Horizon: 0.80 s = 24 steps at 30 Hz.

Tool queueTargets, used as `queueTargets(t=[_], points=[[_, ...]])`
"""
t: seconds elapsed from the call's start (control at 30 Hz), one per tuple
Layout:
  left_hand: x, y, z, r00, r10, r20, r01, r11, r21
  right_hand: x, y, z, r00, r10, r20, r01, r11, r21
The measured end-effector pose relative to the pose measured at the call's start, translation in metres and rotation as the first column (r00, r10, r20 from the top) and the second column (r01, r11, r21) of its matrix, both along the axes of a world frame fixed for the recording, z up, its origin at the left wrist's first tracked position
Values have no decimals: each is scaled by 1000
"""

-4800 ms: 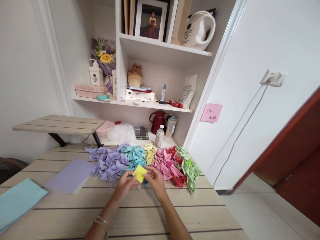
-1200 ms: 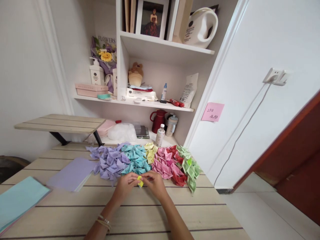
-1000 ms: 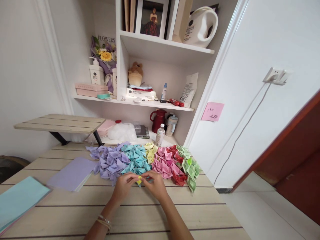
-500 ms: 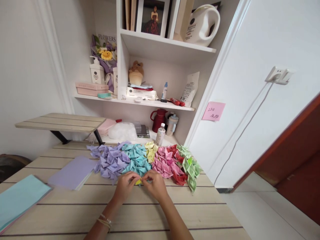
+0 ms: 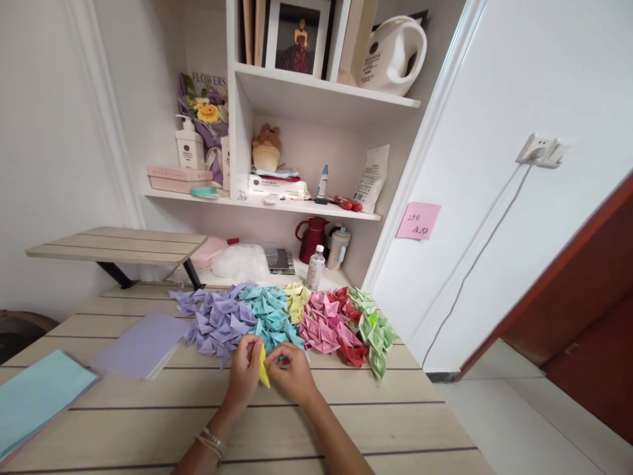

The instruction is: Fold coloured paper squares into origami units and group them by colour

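A small piece of folded yellow paper (image 5: 264, 369) stands tilted between my hands, just above the table. My left hand (image 5: 246, 365) is closed on it from the left, partly hiding it. The fingertips of my right hand (image 5: 291, 371) are pinched together at its right edge. Right behind my hands lie folded turquoise paper boats (image 5: 270, 307). Purple paper boats (image 5: 220, 323) are heaped to their left. Pale yellow ones (image 5: 297, 303), pink ones (image 5: 321, 323), red ones (image 5: 353, 356) and green ones (image 5: 378, 336) spread to the right.
Purple paper sheets (image 5: 141, 343) and turquoise sheets (image 5: 42, 396) lie on the left of the slatted table (image 5: 297, 429). A small raised stand (image 5: 119, 243) is behind them. A clear bottle (image 5: 315, 269) stands behind the boats, near a dark red jug (image 5: 311, 239) in the shelving.
The yellow paper has been turned more upright and now shows more of its side. My left hand has rotated, and both hands have come slightly nearer to me.
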<state>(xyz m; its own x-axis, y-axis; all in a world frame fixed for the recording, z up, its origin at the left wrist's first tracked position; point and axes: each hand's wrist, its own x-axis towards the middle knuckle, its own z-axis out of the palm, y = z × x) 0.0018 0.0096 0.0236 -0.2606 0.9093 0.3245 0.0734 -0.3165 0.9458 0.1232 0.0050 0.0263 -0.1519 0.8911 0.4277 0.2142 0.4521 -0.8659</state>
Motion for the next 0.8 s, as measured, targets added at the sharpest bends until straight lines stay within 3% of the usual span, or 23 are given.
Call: queueTargets(t=[0.17,0.3,0.47,0.6,0.8], points=[[0,-1,-5,989,113,96,-114,993,12,-17,-7,-5,981,79,-176,-99,989,-107],[-2,2,-7,984,23,179,-25,1000,9,-13,-1,-9,968,47,-248,-88,983,-159],[0,3,-4,934,-188,305,195,981,9,4,5,-2,987,-52,-152,44,997,-59],[1,3,-3,887,-163,432,199,979,-40,7,3,3,996,-87,-31,88,996,25],[1,5,3,771,-178,612,224,975,1,17,8,2,999,-26,-36,29,995,94]])
